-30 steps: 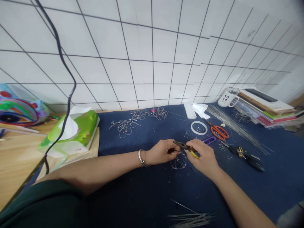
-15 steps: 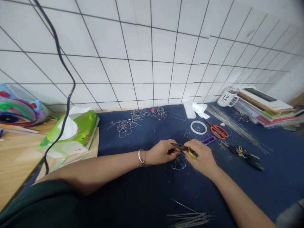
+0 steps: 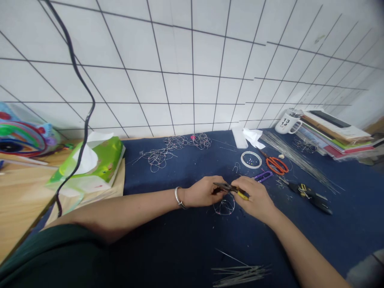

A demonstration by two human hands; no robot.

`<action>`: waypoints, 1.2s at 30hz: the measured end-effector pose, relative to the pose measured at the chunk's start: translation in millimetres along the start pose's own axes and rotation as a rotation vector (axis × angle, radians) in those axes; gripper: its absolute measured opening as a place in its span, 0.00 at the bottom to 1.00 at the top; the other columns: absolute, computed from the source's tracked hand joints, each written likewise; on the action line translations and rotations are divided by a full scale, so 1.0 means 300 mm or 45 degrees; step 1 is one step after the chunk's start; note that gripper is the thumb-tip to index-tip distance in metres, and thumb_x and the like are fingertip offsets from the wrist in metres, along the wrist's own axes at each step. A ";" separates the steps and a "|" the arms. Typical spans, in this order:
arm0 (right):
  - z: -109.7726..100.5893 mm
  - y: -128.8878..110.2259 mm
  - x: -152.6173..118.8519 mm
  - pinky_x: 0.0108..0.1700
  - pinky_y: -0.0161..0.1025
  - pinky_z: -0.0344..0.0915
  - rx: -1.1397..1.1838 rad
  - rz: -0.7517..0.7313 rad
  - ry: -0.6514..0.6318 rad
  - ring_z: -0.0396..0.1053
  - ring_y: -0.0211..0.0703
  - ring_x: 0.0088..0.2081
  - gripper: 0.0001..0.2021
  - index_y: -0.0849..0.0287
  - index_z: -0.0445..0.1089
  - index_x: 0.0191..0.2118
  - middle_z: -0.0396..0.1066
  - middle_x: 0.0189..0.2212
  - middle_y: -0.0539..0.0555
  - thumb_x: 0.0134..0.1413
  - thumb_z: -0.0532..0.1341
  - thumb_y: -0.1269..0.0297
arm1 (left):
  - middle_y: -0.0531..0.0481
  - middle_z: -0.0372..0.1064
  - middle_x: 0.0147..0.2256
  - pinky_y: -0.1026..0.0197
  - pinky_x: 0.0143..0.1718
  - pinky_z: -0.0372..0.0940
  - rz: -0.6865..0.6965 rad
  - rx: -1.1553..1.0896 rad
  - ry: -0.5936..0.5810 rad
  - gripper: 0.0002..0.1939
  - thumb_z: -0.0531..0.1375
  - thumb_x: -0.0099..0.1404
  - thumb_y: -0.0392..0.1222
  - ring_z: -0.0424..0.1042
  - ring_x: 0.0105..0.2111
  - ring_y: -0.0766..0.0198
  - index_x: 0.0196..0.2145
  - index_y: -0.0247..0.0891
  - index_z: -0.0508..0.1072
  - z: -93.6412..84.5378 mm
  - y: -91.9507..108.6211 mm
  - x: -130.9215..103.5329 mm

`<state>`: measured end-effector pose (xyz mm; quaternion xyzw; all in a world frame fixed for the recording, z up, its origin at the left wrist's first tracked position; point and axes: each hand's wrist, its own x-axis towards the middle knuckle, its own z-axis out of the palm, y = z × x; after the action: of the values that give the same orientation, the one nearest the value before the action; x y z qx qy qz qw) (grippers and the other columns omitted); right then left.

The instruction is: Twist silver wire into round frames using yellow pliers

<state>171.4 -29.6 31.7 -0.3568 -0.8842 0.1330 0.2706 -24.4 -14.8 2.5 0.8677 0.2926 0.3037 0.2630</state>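
My right hand (image 3: pixel 253 197) is closed around the yellow handles of a pair of pliers (image 3: pixel 225 187), whose dark jaws point left. Close beside the jaws, my left hand (image 3: pixel 205 191) is closed in a pinch on a round wire piece (image 3: pixel 225 207) with small reddish beads. That wire piece hangs below my fingers, over the dark blue cloth (image 3: pixel 168 248). My fingertips and the pliers' jaws hide the spot where the wire is gripped.
Tangled wire shapes (image 3: pixel 159 159) lie near the wall. To the right are a white ring of beads (image 3: pixel 251 160), orange scissors (image 3: pixel 277 165), purple snips (image 3: pixel 264 176), black cutters (image 3: pixel 310 197), long wires (image 3: pixel 297 156) and a mug (image 3: pixel 288 122). Cut wires (image 3: pixel 240 275) lie in front; a tissue pack (image 3: pixel 99 164) sits left.
The pliers' jaws have shifted very slightly left, and the wire piece has turned a little beneath my fingers. Both hands keep their grip.
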 end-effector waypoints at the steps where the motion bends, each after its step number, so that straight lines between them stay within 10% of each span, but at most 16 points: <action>1: 0.000 0.000 0.000 0.35 0.34 0.58 0.004 0.015 -0.002 0.62 0.37 0.32 0.06 0.58 0.64 0.34 0.65 0.27 0.50 0.50 0.55 0.73 | 0.49 0.66 0.31 0.68 0.31 0.62 -0.005 -0.004 -0.001 0.07 0.54 0.57 0.32 0.66 0.30 0.70 0.34 0.33 0.68 0.000 -0.001 0.000; 16: 0.020 0.014 0.001 0.28 0.31 0.59 0.204 0.392 0.188 0.62 0.34 0.26 0.04 0.58 0.66 0.32 0.65 0.24 0.48 0.50 0.56 0.65 | 0.53 0.62 0.27 0.70 0.29 0.59 -0.081 -0.237 0.038 0.04 0.53 0.55 0.30 0.61 0.26 0.73 0.30 0.33 0.65 -0.013 0.012 0.011; 36: 0.037 -0.004 -0.003 0.34 0.36 0.60 -0.006 0.063 0.270 0.63 0.38 0.30 0.07 0.57 0.65 0.34 0.66 0.27 0.51 0.49 0.54 0.73 | 0.48 0.66 0.36 0.68 0.31 0.62 -0.083 -0.157 0.025 0.08 0.54 0.55 0.30 0.66 0.30 0.71 0.35 0.33 0.69 0.004 -0.007 0.010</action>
<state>164.9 -31.5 22.6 -0.3914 -0.8417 0.0993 0.3584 -22.4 -11.8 1.3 0.8369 0.3041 0.3210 0.3227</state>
